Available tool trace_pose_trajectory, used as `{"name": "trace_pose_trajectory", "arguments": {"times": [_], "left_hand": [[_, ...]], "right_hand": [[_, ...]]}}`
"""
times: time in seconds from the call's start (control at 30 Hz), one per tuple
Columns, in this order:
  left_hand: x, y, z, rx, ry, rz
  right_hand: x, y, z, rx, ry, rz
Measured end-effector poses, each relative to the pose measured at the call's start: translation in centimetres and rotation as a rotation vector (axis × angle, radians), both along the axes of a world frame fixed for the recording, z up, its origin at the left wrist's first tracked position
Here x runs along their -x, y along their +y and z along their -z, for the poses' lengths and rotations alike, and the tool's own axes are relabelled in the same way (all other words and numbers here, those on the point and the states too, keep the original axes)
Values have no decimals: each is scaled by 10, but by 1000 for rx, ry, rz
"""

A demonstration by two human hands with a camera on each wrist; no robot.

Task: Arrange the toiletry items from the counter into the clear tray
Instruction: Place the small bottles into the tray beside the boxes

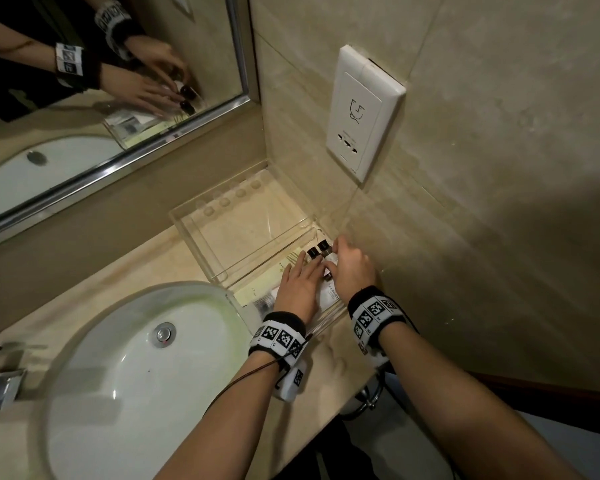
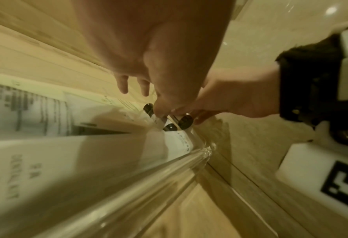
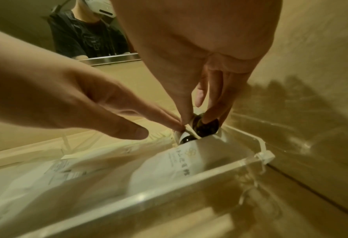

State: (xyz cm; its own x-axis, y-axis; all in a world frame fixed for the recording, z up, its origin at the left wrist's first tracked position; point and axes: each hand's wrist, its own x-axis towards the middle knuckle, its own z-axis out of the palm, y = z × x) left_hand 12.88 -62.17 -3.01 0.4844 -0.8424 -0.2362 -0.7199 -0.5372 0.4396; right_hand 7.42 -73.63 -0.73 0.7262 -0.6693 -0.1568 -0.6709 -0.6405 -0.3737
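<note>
A clear tray [image 1: 327, 322] sits in the counter's corner with its lid [image 1: 243, 230] tipped open toward the mirror. Inside lie white packets [image 3: 169, 165] and small white tubes with black caps [image 1: 317, 249]. My right hand [image 1: 338, 245] pinches one black-capped tube [image 3: 206, 127] at the tray's far right end, close to the wall. My left hand [image 1: 305, 268] lies over the packets with straight fingers, whose tips touch a neighbouring tube [image 3: 182, 134]. Three black caps [image 2: 170, 128] show in the left wrist view beside the tray's wall [image 2: 128, 177].
A white sink basin [image 1: 136, 375] lies left of the tray, with a chrome faucet [image 1: 0, 372] at the far left. The mirror [image 1: 84, 81] stands behind and a wall socket panel [image 1: 361, 112] above the tray. The tiled wall is close on the right.
</note>
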Motion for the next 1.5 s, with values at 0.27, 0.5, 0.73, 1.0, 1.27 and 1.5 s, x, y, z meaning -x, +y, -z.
{"name": "trace_pose_trajectory", "arguments": {"times": [0.27, 0.5, 0.73, 1.0, 1.27, 1.5], "left_hand": [[-1, 8, 2, 36, 3, -39], [-1, 8, -1, 77, 15, -89], [-1, 6, -2, -16, -39, -33], [-1, 6, -4, -6, -52, -84], [-5, 17, -3, 92, -68, -185], [1, 41, -3, 85, -16, -291]], "right_hand": [[1, 3, 7, 17, -33, -28], [8, 2, 9, 47, 11, -46], [14, 2, 12, 47, -30, -50], [15, 2, 13, 52, -60, -80], [8, 15, 10, 117, 134, -108], [-2, 25, 11, 45, 187, -70]]}}
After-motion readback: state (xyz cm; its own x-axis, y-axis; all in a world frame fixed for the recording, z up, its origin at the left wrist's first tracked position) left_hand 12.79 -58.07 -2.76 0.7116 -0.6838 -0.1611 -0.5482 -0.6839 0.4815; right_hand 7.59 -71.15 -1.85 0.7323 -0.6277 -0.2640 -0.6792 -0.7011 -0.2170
